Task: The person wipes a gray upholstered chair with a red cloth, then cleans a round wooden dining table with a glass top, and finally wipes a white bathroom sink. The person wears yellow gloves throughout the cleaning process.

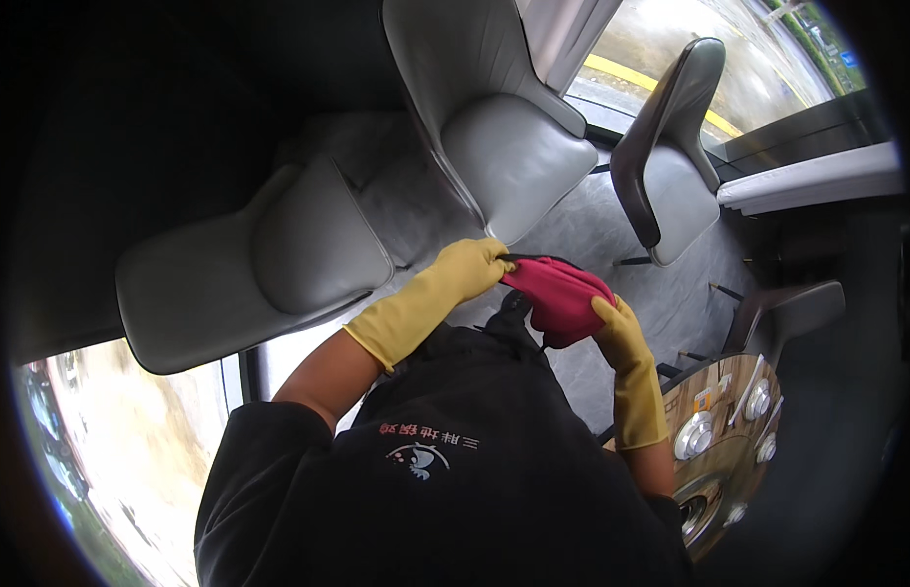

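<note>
My left hand (473, 265), in a long yellow rubber glove, grips one end of a red cloth (561, 297) with black along its upper edge. At the cloth's other side, my right hand (617, 323) pinches the fabric between thumb and fingers, in a matching glove. The cloth hangs bunched and folded between both hands, in front of my body and above the grey floor (572, 389). Its full shape is hidden by the folds. Just beyond my left hand is the front of a grey upholstered chair (521, 158).
Another grey chair (315, 238) stands at left, a third (678, 183) by the window at upper right, and one more (799, 315) at far right. Near my right forearm is a round wood-patterned table (744, 477) with white dishware (694, 436) and a sunken metal centre.
</note>
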Motion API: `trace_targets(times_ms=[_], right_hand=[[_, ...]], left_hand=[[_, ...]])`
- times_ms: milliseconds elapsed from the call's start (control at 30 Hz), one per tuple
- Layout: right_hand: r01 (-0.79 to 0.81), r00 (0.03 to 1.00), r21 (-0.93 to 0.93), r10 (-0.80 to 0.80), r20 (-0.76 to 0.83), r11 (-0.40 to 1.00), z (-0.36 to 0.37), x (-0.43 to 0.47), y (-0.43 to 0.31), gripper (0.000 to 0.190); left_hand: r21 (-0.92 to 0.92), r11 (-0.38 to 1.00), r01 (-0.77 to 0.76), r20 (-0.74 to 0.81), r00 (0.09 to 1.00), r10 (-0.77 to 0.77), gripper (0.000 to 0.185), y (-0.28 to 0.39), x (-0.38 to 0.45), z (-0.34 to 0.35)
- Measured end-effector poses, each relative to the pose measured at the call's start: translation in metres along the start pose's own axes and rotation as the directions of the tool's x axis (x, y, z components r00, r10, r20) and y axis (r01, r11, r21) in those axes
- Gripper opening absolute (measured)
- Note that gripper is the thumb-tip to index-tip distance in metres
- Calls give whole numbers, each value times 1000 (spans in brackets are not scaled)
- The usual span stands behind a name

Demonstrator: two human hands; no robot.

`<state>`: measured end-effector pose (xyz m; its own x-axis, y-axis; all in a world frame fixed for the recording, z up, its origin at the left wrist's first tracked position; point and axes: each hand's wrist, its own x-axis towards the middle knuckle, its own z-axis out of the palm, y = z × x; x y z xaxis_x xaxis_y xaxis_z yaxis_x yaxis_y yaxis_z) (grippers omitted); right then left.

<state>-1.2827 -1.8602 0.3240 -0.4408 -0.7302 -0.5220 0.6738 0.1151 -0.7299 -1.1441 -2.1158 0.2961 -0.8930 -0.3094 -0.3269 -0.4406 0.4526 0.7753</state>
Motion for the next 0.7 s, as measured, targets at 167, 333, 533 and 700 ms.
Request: trace_targets(times_ms=[167, 333, 533, 700], right_hand=[[-42, 990, -17, 39, -137, 999, -20, 52, -12, 43], [-90, 974, -18, 84, -213, 996, -54, 123, -8, 38], [-31, 898, -117, -24, -440, 993, -107, 203, 14, 36], [53, 871, -499, -285, -401, 865, -112, 335, 61, 30]], left_hand=[[-82, 973, 214, -58, 974, -219, 34, 14, 13, -1], [-34, 976, 213, -307, 928, -213, 38, -38, -30, -8], [-188, 589, 786, -162, 567, -808, 37, -84, -99, -7], [-197, 501, 843, -13, 509, -861, 40, -169, -34, 7]])
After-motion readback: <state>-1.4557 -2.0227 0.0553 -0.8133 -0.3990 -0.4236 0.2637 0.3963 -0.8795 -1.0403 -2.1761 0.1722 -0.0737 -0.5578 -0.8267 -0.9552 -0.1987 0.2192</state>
